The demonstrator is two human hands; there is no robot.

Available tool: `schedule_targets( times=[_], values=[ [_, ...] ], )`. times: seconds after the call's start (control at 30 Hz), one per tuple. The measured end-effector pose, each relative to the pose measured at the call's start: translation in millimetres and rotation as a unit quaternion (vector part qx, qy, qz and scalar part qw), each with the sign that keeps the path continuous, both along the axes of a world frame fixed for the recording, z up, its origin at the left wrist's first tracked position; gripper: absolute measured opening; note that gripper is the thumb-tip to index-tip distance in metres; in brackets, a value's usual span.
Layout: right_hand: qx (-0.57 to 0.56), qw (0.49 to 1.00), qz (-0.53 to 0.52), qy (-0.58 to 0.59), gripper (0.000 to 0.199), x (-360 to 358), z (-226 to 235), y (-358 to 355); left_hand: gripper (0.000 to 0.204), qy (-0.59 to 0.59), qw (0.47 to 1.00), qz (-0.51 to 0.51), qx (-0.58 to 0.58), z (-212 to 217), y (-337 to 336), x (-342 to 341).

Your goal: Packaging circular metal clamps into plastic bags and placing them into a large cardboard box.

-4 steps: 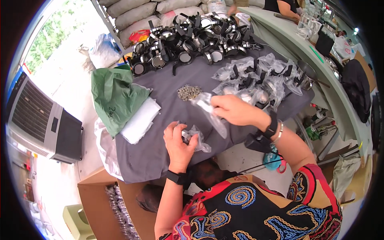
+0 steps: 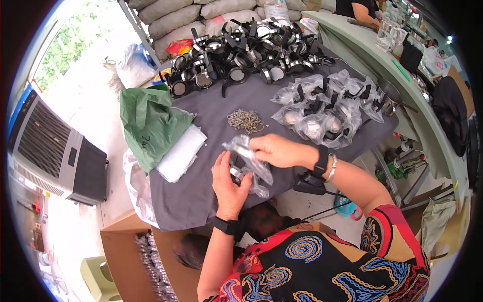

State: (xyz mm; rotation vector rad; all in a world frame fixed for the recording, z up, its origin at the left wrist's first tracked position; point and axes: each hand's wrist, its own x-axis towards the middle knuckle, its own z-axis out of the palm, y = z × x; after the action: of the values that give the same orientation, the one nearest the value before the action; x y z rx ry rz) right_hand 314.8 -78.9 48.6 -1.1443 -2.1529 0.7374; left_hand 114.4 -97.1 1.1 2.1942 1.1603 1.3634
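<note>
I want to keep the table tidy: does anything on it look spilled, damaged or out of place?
Nothing clearly looks spilled or damaged. Slightly odd: the small brass-coloured metal pieces lie in a loose heap directly on the dark grey cloth, without a container. The crumpled transparent plastic bag in the right hand looks ordinary.

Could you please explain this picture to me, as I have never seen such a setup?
Certainly. There is no robot: these are a person's bare hands, seen from above by a wide fisheye camera worn on the head, so straight edges bend. The left hand holds a metal piece; the right hand pinches a clear plastic bag. On the grey cloth lie a heap of black-handled metal pieces, more in clear plastic, a small pile of metal bits and a green bag.
</note>
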Motion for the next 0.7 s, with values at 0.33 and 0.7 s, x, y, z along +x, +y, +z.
schedule_targets(
  times=[0.33,0.7],
  values=[
    [-0.103,0.994,-0.001,0.036,0.012,-25,-20,-14,0.047,-0.051,0.998,-0.001,-0.036,5,1,-7],
    [0.200,0.782,-0.337,-0.485,0.008,83,-25,-58,0.042,-0.036,0.999,0.011,-0.001,4,1,1]
  ],
)
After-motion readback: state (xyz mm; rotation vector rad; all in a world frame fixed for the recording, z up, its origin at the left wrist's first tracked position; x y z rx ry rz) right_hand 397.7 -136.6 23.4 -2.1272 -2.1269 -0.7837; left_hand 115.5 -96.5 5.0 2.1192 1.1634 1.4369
